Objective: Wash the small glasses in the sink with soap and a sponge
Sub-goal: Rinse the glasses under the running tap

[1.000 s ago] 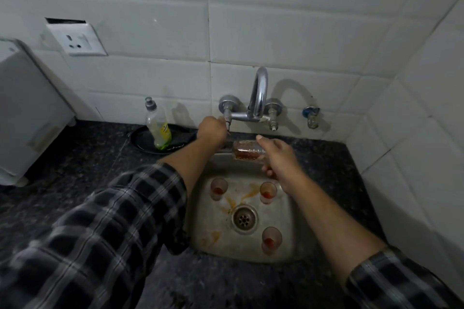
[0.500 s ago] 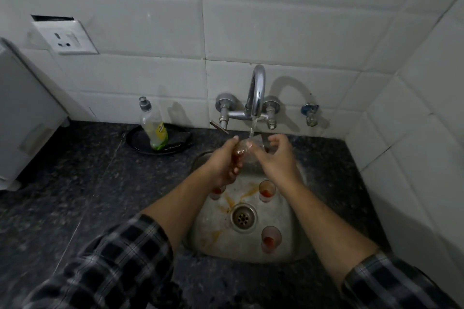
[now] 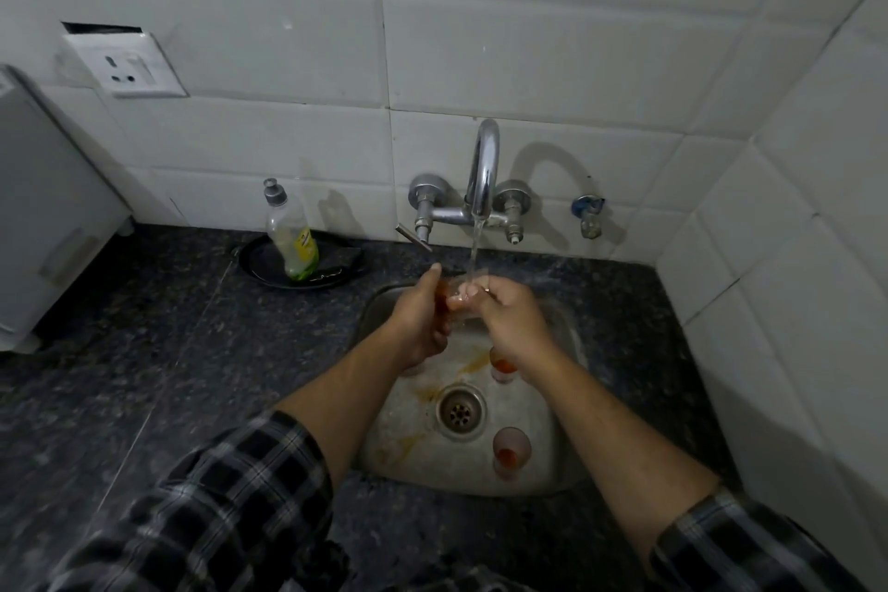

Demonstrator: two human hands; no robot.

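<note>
Both your arms reach forward, bare from the elbows down, and your checked sleeves (image 3: 216,495) sit high near your elbows. Your left hand (image 3: 420,322) curls round a small glass (image 3: 449,300), thumb pointing up. Your right hand (image 3: 509,317) meets it from the other side, its fingers (image 3: 468,289) bent onto the glass. Your two hands are close together.

My feed dim, cool grey cast. Light seems from upper left: tap (image 3: 484,159) throws soft arched shadow rightward on wall tiles (image 3: 288,135), soap bottle (image 3: 290,236) same. Dull glare on tap curve and sink (image 3: 418,428) steel. Dark bench (image 3: 168,351) swallows detail. Checked sleeve (image 3: 216,519) at bottom-left edge smeared, out of focus. Tile lines bow near frame edges, I note.
</note>
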